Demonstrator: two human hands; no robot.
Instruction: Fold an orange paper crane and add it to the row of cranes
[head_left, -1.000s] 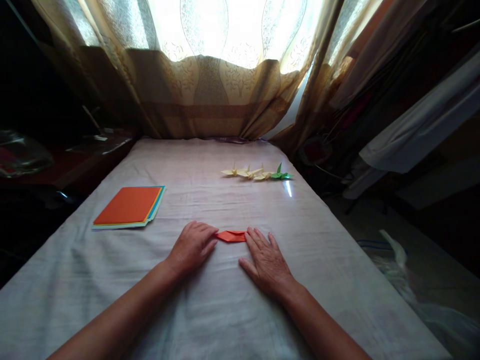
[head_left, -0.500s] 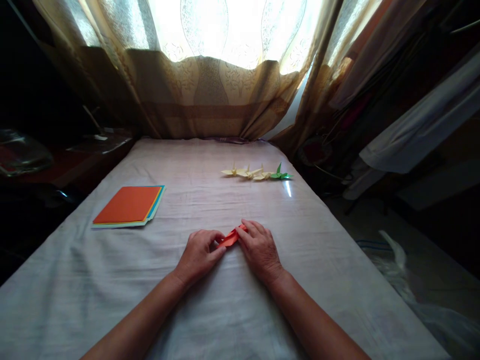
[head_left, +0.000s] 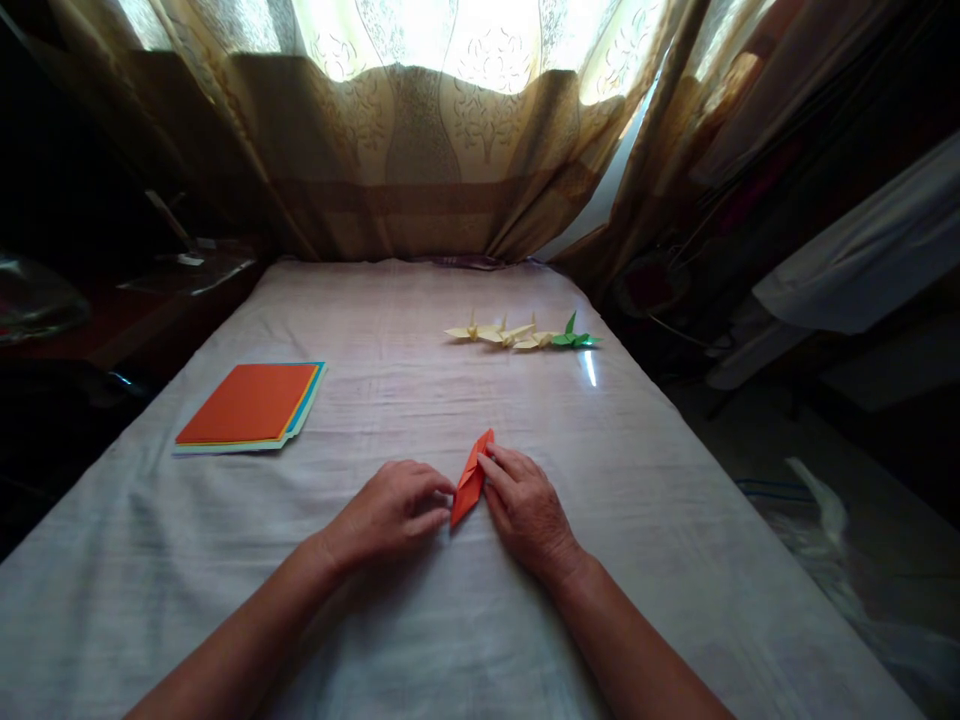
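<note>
Fingers of the left hand (head_left: 390, 512) curl inward, their tips pinching the near end of the folded orange paper (head_left: 472, 478); the fingers of the right hand (head_left: 527, 510) lie flatter, their tips pressed along the paper's right edge, so both hands grasp the same piece. That folded paper is a narrow, pointed shape, tilted with its far tip leaning right, and it sits on the cloth-covered table (head_left: 420, 620) a little nearer the near edge than the middle, between the two hands.

Toward the left edge of the table lies a stack of coloured paper sheets (head_left: 251, 406), an orange sheet on top with yellow, blue and pale edges showing beneath, well apart from the left hand. Nearer the far right corner stands a row of finished paper cranes: three pale yellow cranes (head_left: 499, 333) side by side, and a green crane (head_left: 574, 338) just beside them at the right end. A patterned curtain (head_left: 420, 130) hangs behind the far edge, lit from behind.
</note>
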